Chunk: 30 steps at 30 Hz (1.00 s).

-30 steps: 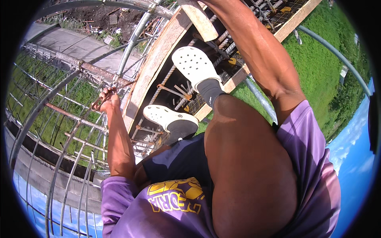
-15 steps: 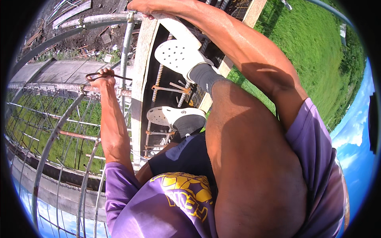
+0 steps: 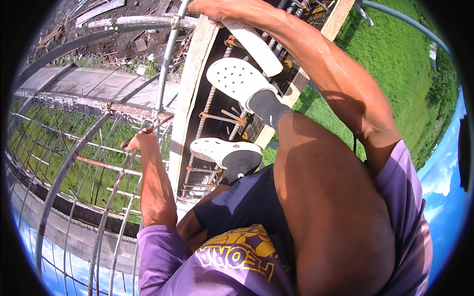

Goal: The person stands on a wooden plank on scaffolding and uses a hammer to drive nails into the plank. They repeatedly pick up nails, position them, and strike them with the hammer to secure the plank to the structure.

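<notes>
My left hand [image 3: 135, 142] is closed around a thin rusty-brown bar [image 3: 163, 123], out beside the scaffold pipes on the left. The bar points up and to the right, toward the edge of a wooden form board [image 3: 190, 98]. At the top, my right hand [image 3: 210, 9] grips one end of a short pale wood piece [image 3: 259, 52]; most of its fingers are hidden. That piece slants over the opening between the form boards, its free end above the toe of my white clog [image 3: 232, 76]. Ribbed steel bars [image 3: 205, 111] run inside the opening, under my feet.
Scaffold pipes [image 3: 170, 59] rise and cross on the left, with a concrete strip [image 3: 103, 84] and scrap wood beyond. A second form board [image 3: 298, 86] borders the opening on the right. Green grass [image 3: 395, 74] lies far below. My second clog [image 3: 210, 150] stands lower in the opening.
My left hand has dropped lower with the bar, which has turned upward. My right hand and the wood piece have shifted right, away from the clog. The whole view has also shifted.
</notes>
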{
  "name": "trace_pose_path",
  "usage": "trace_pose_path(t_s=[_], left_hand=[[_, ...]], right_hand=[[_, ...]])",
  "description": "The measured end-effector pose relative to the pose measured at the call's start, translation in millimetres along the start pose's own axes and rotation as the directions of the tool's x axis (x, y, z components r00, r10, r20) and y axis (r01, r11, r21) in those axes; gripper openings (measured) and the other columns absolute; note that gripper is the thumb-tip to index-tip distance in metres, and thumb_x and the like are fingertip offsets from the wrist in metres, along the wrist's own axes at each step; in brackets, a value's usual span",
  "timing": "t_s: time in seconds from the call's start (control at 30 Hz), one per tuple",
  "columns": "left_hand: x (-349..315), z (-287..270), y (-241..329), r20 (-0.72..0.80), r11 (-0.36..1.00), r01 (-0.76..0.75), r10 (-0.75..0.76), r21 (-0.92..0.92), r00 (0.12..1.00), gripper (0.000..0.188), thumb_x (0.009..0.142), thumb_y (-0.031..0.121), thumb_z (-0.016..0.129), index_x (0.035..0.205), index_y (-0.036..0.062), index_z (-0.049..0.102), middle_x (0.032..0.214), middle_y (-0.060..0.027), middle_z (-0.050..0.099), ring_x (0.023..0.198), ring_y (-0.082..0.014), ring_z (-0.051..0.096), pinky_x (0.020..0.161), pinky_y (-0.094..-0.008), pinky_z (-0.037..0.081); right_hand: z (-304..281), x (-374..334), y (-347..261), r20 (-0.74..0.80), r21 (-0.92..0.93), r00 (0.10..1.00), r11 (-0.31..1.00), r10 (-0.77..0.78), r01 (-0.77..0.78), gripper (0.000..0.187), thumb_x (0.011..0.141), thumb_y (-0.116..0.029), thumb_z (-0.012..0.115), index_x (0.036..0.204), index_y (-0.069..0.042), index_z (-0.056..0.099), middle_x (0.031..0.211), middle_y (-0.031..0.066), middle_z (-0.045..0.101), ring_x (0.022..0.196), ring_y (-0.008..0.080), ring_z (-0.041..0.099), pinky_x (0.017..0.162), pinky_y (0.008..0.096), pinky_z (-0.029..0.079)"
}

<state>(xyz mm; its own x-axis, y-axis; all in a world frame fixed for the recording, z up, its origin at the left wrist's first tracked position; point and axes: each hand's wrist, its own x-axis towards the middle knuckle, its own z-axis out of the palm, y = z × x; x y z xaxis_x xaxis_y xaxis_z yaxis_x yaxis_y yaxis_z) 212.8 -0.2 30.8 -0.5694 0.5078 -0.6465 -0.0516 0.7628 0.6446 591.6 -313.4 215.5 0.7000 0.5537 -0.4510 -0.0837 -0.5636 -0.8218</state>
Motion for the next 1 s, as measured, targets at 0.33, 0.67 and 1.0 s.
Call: trace_pose_path(t_s=[0.33, 0.67, 1.0], left_hand=[[-94, 85, -26, 0.734, 0.859, -0.478, 0.204, 0.184, 0.648, 0.062, 0.104, 0.066, 0.028, 0.085, 0.0084, 0.041, 0.057, -0.0049, 0.042, 0.048, -0.0229, 0.048, 0.052, -0.0369, 0.050], [-37, 84, -20, 0.629, 0.532, -0.810, 0.547, 0.248, 0.552, 0.035, 0.094, 0.029, 0.071, 0.095, -0.0003, 0.052, 0.083, -0.0092, 0.057, 0.076, -0.0236, 0.052, 0.075, -0.0422, 0.046], [-42, 29, -39, 0.664, 0.377, -0.926, 0.700, -0.033, 0.261, 0.007, 0.096, 0.007, 0.054, 0.100, 0.0068, 0.048, 0.083, -0.0034, 0.040, 0.078, -0.0183, 0.042, 0.074, -0.0338, 0.040]], right_hand=[[5, 14, -3, 0.033, -0.009, 0.999, 1.000, 0.000, 0.001, 0.031, 0.086, -0.023, 0.065, 0.094, 0.007, 0.064, 0.067, 0.0156, 0.067, 0.058, 0.0212, 0.068, 0.057, 0.0382, 0.055], [10, 20, 8, 0.033, -0.040, 0.979, 0.979, 0.202, -0.201, 0.043, 0.087, -0.025, 0.066, 0.116, 0.005, 0.056, 0.082, 0.0222, 0.069, 0.067, 0.0301, 0.070, 0.066, 0.0442, 0.057], [52, 37, 5, 0.141, -0.125, 0.974, 0.980, 0.175, -0.158, 0.048, 0.086, -0.021, 0.068, 0.126, 0.002, 0.056, 0.093, 0.0206, 0.068, 0.076, 0.0282, 0.068, 0.069, 0.0419, 0.055]])
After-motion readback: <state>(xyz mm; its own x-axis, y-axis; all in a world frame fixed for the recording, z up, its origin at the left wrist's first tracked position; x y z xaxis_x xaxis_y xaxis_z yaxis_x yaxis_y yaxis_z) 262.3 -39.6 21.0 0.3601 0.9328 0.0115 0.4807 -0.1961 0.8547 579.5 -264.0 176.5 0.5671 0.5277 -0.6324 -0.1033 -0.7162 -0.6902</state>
